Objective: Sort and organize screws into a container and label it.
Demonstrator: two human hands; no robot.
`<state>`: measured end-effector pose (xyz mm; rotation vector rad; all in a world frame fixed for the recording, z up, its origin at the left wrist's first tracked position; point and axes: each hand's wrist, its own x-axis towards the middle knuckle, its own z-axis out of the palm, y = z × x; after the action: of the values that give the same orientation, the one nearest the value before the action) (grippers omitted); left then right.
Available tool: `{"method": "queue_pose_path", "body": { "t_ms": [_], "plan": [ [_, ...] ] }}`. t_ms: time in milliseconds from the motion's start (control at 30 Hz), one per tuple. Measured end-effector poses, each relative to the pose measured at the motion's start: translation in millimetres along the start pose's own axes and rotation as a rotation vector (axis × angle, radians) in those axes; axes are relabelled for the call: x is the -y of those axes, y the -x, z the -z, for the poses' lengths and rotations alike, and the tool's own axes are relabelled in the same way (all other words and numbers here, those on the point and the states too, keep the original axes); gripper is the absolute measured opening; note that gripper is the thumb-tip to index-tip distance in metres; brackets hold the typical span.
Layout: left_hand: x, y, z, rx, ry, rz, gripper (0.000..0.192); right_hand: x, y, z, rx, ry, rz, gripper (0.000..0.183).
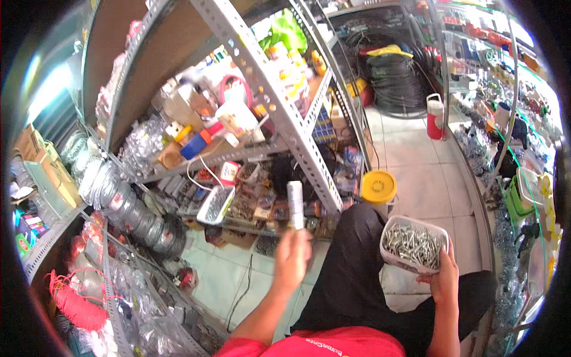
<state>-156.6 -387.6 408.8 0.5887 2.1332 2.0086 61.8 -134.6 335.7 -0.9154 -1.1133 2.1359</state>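
Note:
My left hand (292,256) is raised in front of the metal shelving, its fingers closed around the lower end of a white cylindrical container (295,203). The cylinder points upward and bears print too small to make out. On the other side, my right hand (443,273) grips a clear plastic tub (392,261) by its near right corner. Many small silvery metal fasteners (415,244), which look like pop rivets, fill the tub. It is held above the floor beside my knee, tilted slightly.
A perforated steel shelf post (285,107) slants close beyond my left hand. A bucket with a yellow lid (379,186) stands by my knee. A white tray of small hardware (216,204) sits on the low shelf. Farther off are a red-and-white jug (435,120) and coiled black hose (395,85).

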Motion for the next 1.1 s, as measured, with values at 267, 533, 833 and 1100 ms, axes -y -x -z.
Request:
{"method": "queue_pose_path", "body": {
  "t_ms": [267,533,833,1100],
  "plan": [
    [-124,-125,159,-0.660,-1.177,-0.452,0.039,3,11,29,-0.073,-0.062,0.067,0.055],
    [-131,-187,155,-0.720,-1.394,-0.426,0.053,6,20,46,-0.134,-0.079,0.136,0.052],
    [-90,-58,-24,0.015,-0.536,-1.288,0.047,54,24,97,-0.346,-0.178,0.197,0.056],
    [-6,-105,-257,0.900,-0.762,-0.896,0.022,85,-21,153,-0.741,-0.109,0.332,0.047]
  ]
}}
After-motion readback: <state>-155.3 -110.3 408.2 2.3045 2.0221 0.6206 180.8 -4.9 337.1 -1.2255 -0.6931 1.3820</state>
